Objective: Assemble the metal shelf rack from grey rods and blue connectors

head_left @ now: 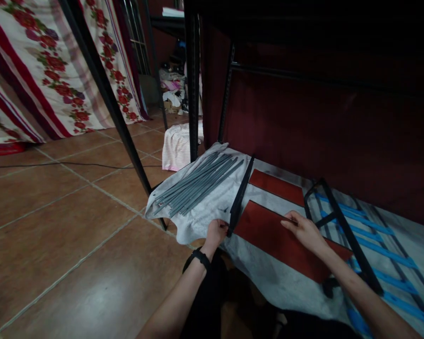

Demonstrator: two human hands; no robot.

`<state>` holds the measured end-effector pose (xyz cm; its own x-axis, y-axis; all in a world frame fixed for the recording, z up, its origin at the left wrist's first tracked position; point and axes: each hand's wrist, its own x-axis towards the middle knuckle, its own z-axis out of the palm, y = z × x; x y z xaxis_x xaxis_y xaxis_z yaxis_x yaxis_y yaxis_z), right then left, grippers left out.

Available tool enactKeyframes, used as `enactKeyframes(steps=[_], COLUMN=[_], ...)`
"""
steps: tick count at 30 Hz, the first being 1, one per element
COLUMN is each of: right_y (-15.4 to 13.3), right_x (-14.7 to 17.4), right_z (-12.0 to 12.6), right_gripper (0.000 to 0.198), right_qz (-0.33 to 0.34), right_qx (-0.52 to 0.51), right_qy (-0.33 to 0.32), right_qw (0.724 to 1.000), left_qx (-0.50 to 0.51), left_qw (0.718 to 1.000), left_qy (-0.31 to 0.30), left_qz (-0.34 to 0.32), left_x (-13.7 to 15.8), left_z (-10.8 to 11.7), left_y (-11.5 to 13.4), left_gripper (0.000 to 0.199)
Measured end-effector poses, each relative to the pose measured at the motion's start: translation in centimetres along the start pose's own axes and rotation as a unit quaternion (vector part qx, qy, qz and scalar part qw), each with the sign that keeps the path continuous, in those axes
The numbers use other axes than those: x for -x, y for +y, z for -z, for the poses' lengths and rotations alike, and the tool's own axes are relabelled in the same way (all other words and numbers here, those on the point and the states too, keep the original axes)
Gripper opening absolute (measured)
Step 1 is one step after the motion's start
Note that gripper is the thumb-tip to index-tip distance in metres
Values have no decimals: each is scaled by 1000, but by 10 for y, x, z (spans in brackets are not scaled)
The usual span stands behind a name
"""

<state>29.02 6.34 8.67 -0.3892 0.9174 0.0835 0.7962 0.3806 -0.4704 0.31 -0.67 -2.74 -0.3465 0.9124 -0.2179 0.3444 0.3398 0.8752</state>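
Observation:
My left hand [217,232], with a dark band at the wrist, has its fingers closed at the near end of a long black strip [239,195], which looks like metal. My right hand [304,231] is over the far edge of a reddish-brown rectangular board [275,240]. Its thumb and forefinger are pinched together; whatever they hold is too small or hidden to make out. A second reddish-brown board [277,186] lies behind the first. Left of the black strip, a bundle of thin grey rods [201,182] rests on a pale cloth [212,212].
A black frame [342,226] and bright blue slatted pieces [385,252] lie at the right. Black metal posts [193,94] stand around the cloth-covered surface. A flowered curtain [56,61] hangs at the left above a tiled floor [74,226], crossed by a thin cable [88,165].

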Motion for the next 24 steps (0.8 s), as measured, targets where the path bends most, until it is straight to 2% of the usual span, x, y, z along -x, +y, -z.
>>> enactKeyframes(steps=[9,18,24], right_y=[14,5,0], right_x=[2,5,6], right_z=[-1,-2,-2], right_gripper=[30,29,26], right_qz=[-3,-7,-20], right_qx=[-11,-1,-2], right_qy=[-18,-8,-8], right_qw=[1000,1000,1000], left_qx=[34,118,134], left_qw=[999,993,991], left_qy=[11,-20,-17], left_qz=[-17,-21,-11], left_x=[-9,-14,-11], left_z=[-6,-10,-8], left_y=[-5,-13,-11], left_gripper=[19,25,21])
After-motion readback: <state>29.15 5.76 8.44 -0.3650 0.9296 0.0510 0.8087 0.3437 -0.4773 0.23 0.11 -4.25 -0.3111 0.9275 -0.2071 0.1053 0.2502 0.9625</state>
